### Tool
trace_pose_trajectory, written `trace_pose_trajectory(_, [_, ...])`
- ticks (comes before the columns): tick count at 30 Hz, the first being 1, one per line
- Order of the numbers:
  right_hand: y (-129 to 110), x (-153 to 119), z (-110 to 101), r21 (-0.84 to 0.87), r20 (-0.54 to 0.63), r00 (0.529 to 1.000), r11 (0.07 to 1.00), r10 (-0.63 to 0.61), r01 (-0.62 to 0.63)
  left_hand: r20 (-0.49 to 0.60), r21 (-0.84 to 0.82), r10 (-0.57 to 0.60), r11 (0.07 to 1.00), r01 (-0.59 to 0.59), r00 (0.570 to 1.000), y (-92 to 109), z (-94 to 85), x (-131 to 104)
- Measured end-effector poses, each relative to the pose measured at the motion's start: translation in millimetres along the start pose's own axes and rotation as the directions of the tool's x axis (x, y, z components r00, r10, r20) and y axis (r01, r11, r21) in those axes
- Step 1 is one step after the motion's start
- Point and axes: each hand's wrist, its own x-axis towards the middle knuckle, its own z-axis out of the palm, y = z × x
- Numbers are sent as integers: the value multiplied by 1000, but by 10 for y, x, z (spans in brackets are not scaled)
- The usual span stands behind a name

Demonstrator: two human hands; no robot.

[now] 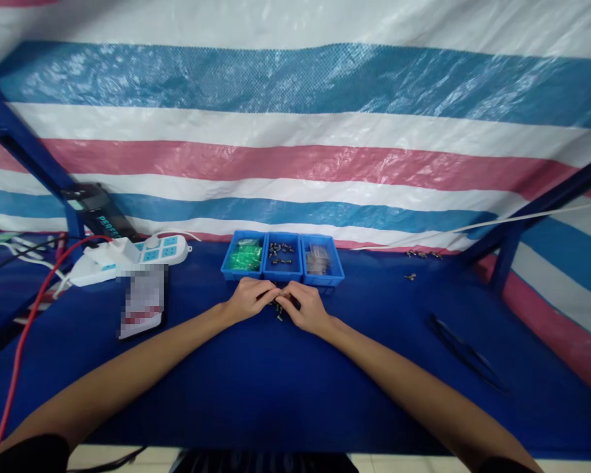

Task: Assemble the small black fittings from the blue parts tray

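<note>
Hands: your left hand (249, 299) and right hand (306, 307) meet fingertip to fingertip, both pinched shut on a small dark part (280, 297).
Below fingers: loose dark parts (278, 313) on the blue table (256, 374).
Beyond fingers: three blue bins (282, 258), just past the knuckles.
Far left: power strip (128, 257).

Blue table (256, 387) carries three bins (282, 257), power strip (128, 257), tweezers (465, 355).

A blue-clothed table (256, 387) is stretching under and around the hands, a striped tarpaulin (295, 131) hanging just beyond them.
</note>
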Motion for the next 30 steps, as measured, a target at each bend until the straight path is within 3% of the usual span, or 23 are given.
trace_pose_trajectory(8, [-39, 18, -33, 38, -27, 1000, 999, 8, -7, 15, 13, -19, 1000, 19, 1000, -16, -9, -13])
trace_pose_trajectory(16, [-27, 2, -2, -14, -95, 995, 1000, -11, 10, -94, 30, -80, 996, 84, 992, 36, -38, 27])
trace_pose_trajectory(22, [-28, 8, -16, 18, -60, 998, 999, 29, -28, -32, -17, -101, 995, 101, 994, 5, -36, 21])
trace_pose_trajectory(30, [-59, 18, -59, 47, -110, 988, 993, 109, -104, 19, -6, -56, 998, 56, 998, 2, -4, 11])
